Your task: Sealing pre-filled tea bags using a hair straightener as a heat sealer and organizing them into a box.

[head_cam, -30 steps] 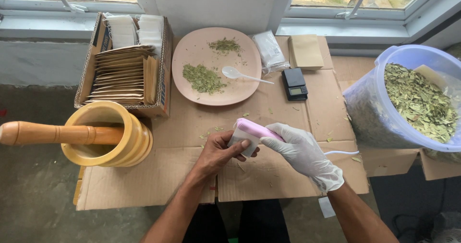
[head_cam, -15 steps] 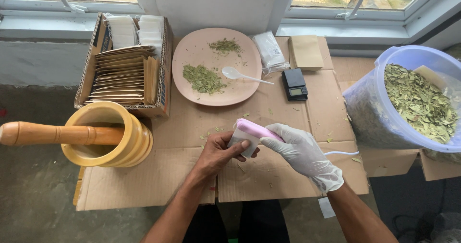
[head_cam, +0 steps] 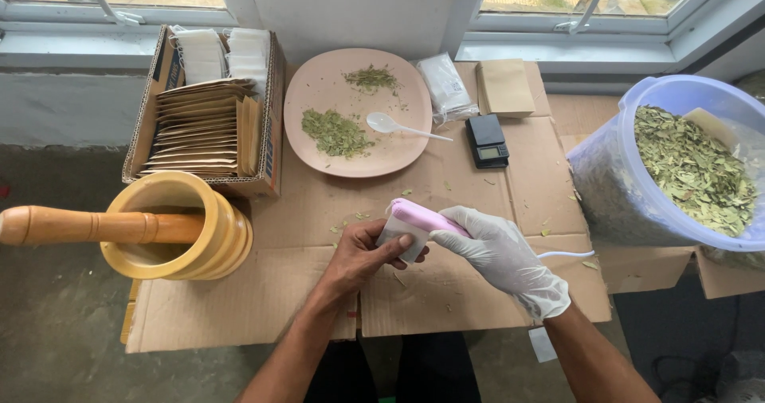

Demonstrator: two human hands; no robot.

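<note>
My bare left hand [head_cam: 360, 253] pinches a small white sachet [head_cam: 403, 234] and holds its edge in the jaws of a pink handheld sealer [head_cam: 424, 217]. My right hand [head_cam: 500, 252], in a white glove, grips the sealer's body from the right and presses it closed. A white cord [head_cam: 566, 255] runs from the sealer toward the right. Both hands meet over the flattened cardboard [head_cam: 239, 307] in the middle of the view.
A pink plate [head_cam: 319, 84] holds two piles of dried leaves and a white spoon [head_cam: 394, 124]. A cardboard box [head_cam: 267, 144] of brown packets stands at left, with a yellow mortar [head_cam: 207, 236] and wooden pestle [head_cam: 80, 226]. A small black scale [head_cam: 486, 140] and a tub of leaves [head_cam: 621, 188] sit at right.
</note>
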